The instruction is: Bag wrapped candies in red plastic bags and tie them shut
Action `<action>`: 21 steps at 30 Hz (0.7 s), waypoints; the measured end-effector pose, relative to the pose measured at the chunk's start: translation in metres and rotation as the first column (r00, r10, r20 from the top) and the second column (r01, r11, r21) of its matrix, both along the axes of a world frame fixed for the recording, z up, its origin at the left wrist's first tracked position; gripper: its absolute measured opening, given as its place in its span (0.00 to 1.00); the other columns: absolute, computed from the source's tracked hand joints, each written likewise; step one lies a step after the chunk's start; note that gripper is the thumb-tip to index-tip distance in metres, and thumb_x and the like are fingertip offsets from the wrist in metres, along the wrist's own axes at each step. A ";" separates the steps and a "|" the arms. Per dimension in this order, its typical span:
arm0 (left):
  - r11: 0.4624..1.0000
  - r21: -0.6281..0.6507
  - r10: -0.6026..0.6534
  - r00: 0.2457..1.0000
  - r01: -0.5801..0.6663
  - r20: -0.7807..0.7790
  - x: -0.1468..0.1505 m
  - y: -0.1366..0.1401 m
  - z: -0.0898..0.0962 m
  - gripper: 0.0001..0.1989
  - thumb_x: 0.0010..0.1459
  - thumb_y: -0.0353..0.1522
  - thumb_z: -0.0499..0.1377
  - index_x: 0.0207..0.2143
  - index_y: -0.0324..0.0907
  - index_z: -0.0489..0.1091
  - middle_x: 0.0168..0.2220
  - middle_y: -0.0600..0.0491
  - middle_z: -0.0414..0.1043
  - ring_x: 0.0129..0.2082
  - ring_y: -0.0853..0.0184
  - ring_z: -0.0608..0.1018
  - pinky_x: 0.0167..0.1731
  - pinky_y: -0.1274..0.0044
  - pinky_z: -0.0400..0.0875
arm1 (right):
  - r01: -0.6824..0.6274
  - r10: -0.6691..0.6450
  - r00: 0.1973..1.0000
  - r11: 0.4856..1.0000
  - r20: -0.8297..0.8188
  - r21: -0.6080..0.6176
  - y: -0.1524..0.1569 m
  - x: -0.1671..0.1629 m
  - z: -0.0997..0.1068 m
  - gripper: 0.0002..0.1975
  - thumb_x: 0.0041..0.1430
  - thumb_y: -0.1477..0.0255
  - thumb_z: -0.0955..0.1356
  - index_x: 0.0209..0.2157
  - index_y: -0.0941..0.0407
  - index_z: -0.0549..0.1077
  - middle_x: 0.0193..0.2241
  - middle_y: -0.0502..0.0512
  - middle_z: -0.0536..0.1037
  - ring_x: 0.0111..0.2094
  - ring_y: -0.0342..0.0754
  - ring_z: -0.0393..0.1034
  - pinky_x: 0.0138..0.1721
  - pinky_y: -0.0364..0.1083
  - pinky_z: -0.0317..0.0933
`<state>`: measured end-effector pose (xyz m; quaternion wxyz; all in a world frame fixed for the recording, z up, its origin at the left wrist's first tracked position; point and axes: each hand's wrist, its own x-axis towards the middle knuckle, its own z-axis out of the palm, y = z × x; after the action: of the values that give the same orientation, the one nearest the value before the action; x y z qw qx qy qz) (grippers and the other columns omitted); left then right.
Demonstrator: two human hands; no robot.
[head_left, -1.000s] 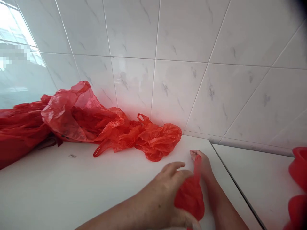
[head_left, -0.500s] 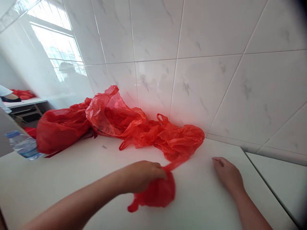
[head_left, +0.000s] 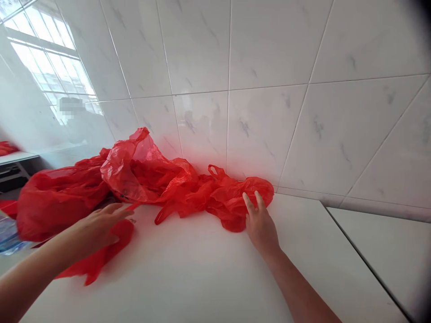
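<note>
At the left, my left hand has its fingers stretched out and its thumb apart. A thin red plastic bag lies just below and behind it, partly hidden by the hand and forearm. Whether the fingers still touch that bag I cannot tell. My right hand reaches to the right end of a crumpled heap of red plastic bags along the wall. Its fingers are apart, with the tips over or against the last bag in the heap.
A bulging red bag stands at the left of the heap, with a clear plastic bottle beside it. White tiled wall rises behind the white table. A seam runs across the tabletop at right.
My left hand has carried a red bag leftward and its fingers have opened. The right hand has moved left to the heap, its fingers now spread. The view has turned right.
</note>
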<state>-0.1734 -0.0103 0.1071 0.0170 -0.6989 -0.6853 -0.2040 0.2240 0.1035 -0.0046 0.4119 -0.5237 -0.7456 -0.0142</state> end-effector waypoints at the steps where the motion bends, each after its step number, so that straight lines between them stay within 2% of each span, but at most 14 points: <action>1: 0.995 -0.088 -0.048 0.998 0.045 -0.036 0.005 0.000 0.001 0.24 0.45 0.29 0.56 0.48 0.49 0.73 0.47 0.58 0.73 0.41 0.64 0.76 0.46 0.75 0.67 | -0.005 0.003 0.998 0.999 -0.059 -0.035 0.002 -0.001 -0.002 0.26 0.59 0.76 0.56 0.58 0.49 0.63 0.64 0.58 0.51 0.50 0.56 0.65 0.44 0.55 0.64; 3: 0.958 -0.271 -0.119 0.990 0.094 -0.076 0.021 0.002 0.001 0.29 0.47 0.30 0.57 0.54 0.52 0.67 0.56 0.56 0.68 0.48 0.59 0.74 0.48 0.70 0.67 | -0.004 -0.017 0.981 0.994 -0.194 -0.107 0.005 0.002 -0.006 0.19 0.57 0.73 0.58 0.47 0.52 0.72 0.61 0.59 0.56 0.48 0.57 0.66 0.43 0.56 0.63; 4: 0.935 -0.341 -0.133 0.988 0.100 -0.077 0.032 0.004 0.000 0.29 0.49 0.31 0.58 0.56 0.53 0.65 0.58 0.55 0.66 0.51 0.56 0.73 0.49 0.68 0.66 | 0.009 -0.044 0.965 0.991 -0.258 -0.135 0.006 0.006 -0.007 0.15 0.57 0.71 0.59 0.40 0.53 0.73 0.59 0.60 0.59 0.47 0.56 0.66 0.42 0.55 0.63; 5: 0.915 -0.390 -0.144 0.987 0.108 -0.066 0.044 0.006 -0.001 0.30 0.49 0.33 0.59 0.57 0.54 0.64 0.58 0.54 0.66 0.52 0.54 0.72 0.50 0.65 0.66 | 0.031 -0.080 0.945 0.987 -0.317 -0.155 0.006 0.012 -0.008 0.12 0.56 0.69 0.59 0.35 0.54 0.72 0.56 0.61 0.62 0.46 0.55 0.66 0.42 0.54 0.63; 7: 0.893 -0.423 -0.186 0.982 0.155 -0.032 0.071 0.013 -0.004 0.30 0.50 0.35 0.60 0.57 0.55 0.64 0.58 0.52 0.67 0.54 0.51 0.71 0.50 0.62 0.66 | 0.098 -0.167 0.894 0.978 -0.415 -0.182 0.005 0.027 -0.008 0.10 0.56 0.66 0.59 0.33 0.55 0.69 0.49 0.62 0.68 0.44 0.53 0.67 0.40 0.51 0.64; 11: 0.866 -0.328 -0.376 0.924 0.376 0.066 0.132 0.031 -0.017 0.26 0.53 0.33 0.58 0.56 0.53 0.65 0.56 0.51 0.68 0.51 0.53 0.73 0.48 0.63 0.68 | 0.207 -0.343 0.714 0.936 -0.610 -0.284 0.000 0.064 -0.008 0.14 0.55 0.61 0.62 0.39 0.56 0.65 0.37 0.59 0.73 0.34 0.50 0.68 0.31 0.46 0.63; 14: 0.778 -0.235 -0.554 0.812 0.583 0.181 0.179 0.046 -0.036 0.25 0.52 0.30 0.59 0.54 0.51 0.66 0.54 0.51 0.68 0.51 0.58 0.72 0.49 0.67 0.68 | 0.174 -0.340 0.621 0.939 -0.707 -0.298 -0.010 0.086 -0.004 0.22 0.55 0.56 0.62 0.45 0.57 0.65 0.41 0.61 0.74 0.35 0.50 0.70 0.27 0.44 0.63; 17: 0.717 -0.189 -0.628 0.739 0.671 0.245 0.217 0.064 -0.062 0.25 0.51 0.30 0.61 0.53 0.50 0.67 0.58 0.48 0.64 0.53 0.58 0.71 0.48 0.68 0.69 | 0.026 -0.239 0.565 0.962 -0.789 -0.273 -0.025 0.099 0.005 0.27 0.56 0.53 0.62 0.53 0.54 0.62 0.49 0.60 0.72 0.40 0.51 0.71 0.29 0.44 0.66; 19: 0.727 -0.162 -0.625 0.740 0.668 0.247 0.234 0.079 -0.080 0.27 0.48 0.32 0.64 0.53 0.50 0.68 0.59 0.47 0.62 0.54 0.54 0.69 0.49 0.66 0.68 | -0.112 -0.189 0.493 0.954 -0.849 -0.277 -0.036 0.105 0.010 0.30 0.53 0.53 0.64 0.54 0.51 0.62 0.50 0.60 0.72 0.39 0.52 0.72 0.29 0.45 0.66; 21: 0.766 -0.118 -0.594 0.766 0.632 0.246 0.244 0.095 -0.096 0.30 0.44 0.34 0.67 0.52 0.48 0.69 0.59 0.44 0.61 0.56 0.50 0.66 0.52 0.61 0.64 | -0.209 -0.158 0.435 0.940 -0.887 -0.269 -0.048 0.110 0.011 0.31 0.50 0.52 0.66 0.54 0.50 0.63 0.50 0.60 0.72 0.38 0.53 0.72 0.27 0.46 0.66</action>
<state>0.0708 0.0844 0.0112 -0.1856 -0.8597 -0.4328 -0.1977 0.3339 0.0557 0.0060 0.6478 -0.5013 -0.4100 0.4012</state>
